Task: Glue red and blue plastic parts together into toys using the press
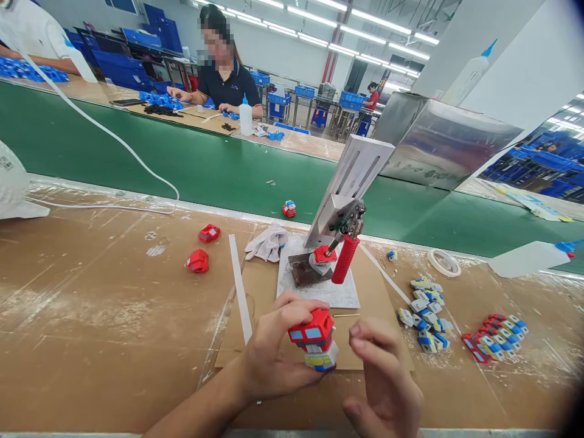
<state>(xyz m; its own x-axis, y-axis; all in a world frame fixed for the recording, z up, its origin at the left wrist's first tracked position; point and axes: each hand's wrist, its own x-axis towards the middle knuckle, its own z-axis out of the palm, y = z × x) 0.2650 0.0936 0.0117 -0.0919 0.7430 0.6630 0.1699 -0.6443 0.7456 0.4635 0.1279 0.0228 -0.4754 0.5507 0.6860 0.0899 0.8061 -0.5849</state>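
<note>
Over the cardboard [232, 350], we held the toy [314, 342] near-upright between our left hand's [269, 350] closed thumb and fingers, just left of our empty, half-open right hand [390, 380], its red top with pale-blue windows above a grey, yellow and blue base.

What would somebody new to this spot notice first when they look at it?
Probably the toggle clamp's bright red handle, angled up front beyond the hands. Next, the red, white and yellow toy piece held in the left hand, with the open right hand beside it. Behind them, the green belt runs across the view.
</note>
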